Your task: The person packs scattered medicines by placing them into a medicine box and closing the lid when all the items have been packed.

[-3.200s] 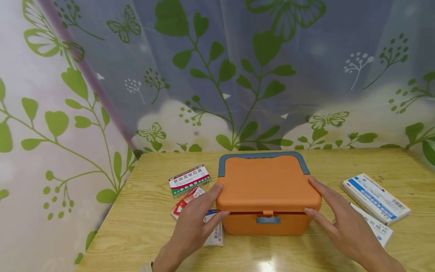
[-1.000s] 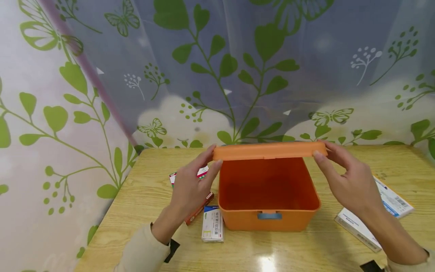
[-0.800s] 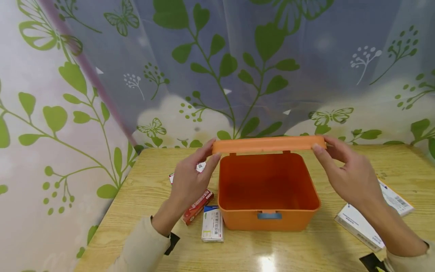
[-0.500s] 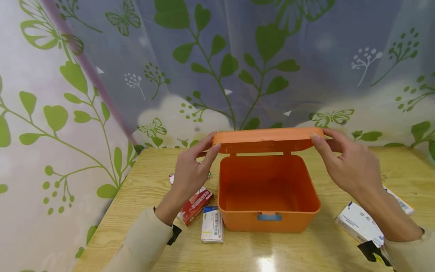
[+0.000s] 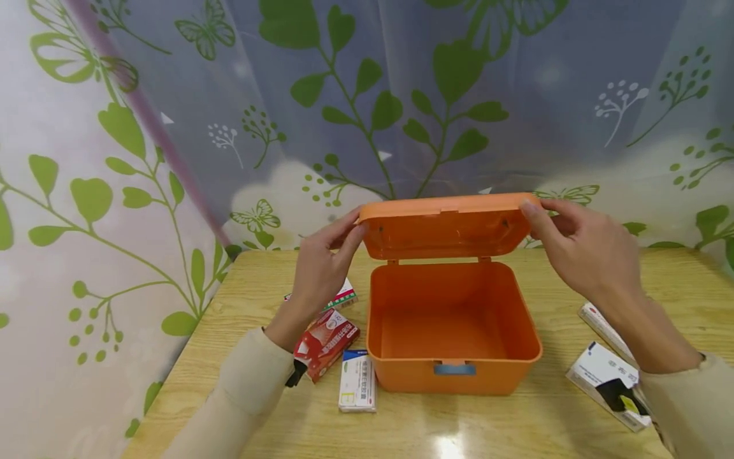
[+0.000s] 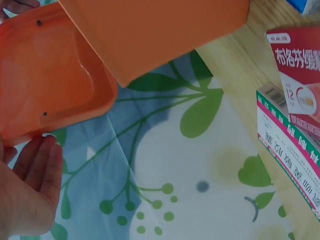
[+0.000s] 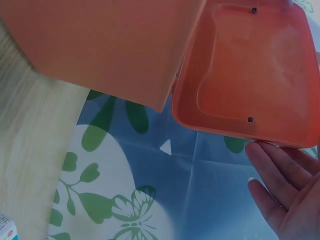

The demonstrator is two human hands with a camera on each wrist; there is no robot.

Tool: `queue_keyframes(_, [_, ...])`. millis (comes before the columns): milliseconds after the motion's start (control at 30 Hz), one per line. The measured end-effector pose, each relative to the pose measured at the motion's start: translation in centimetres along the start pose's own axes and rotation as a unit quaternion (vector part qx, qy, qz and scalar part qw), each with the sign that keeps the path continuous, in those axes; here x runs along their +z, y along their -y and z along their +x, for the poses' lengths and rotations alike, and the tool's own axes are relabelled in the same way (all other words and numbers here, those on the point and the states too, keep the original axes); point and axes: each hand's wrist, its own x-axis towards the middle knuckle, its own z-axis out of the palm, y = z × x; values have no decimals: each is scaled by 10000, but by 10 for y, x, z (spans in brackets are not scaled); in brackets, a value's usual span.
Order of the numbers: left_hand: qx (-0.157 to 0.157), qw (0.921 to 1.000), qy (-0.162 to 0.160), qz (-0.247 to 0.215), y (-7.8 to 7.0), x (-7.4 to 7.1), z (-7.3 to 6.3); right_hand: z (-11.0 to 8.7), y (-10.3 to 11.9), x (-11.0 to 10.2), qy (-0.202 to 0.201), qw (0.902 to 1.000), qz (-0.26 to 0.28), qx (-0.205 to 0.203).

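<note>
An orange storage box (image 5: 453, 377) with a blue front latch stands on the table, its bare inside showing. Its hinged lid (image 5: 447, 233) is tilted up and back, the underside facing me. My left hand (image 5: 318, 271) pinches the lid's left front corner between thumb and fingers. At the right front corner, my right hand (image 5: 596, 255) pinches the lid the same way. In the left wrist view, fingers of the left hand (image 6: 32, 182) lie along the lid's edge. The right wrist view has the right hand (image 7: 285, 187) at the lid's opposite edge.
Left of the box lie a red medicine box (image 5: 329, 341), a white one with a blue end (image 5: 357, 382) and a green-and-red one (image 5: 346, 296), partly hidden. Two white medicine boxes, one nearer (image 5: 602, 366) and one farther (image 5: 604, 328), lie under my right forearm. A patterned curtain (image 5: 344, 159) hangs behind.
The lid was closed 3.2 seconds ago with both hands at its front corners. Both hands have since raised it, and over the last second it has tilted farther up and back.
</note>
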Motion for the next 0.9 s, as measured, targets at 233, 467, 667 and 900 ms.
queue_keyframes(233, [-183,9992,98,-327,9,1,10,13,-1,4,18,9999,130,37])
queue_keyframes(467, [-428,9975,-11,-561,16,6,17,23,-7,13,-6,9976,673,-149])
queue_keyframes(667, [-737,9950,19,-671,21,9,23,30,-23,21,130,9891,1409,-409])
queue_keyframes(900, [-972,9898,77,-1042,29,15,25,37,-35,32,92,9746,2165,-573])
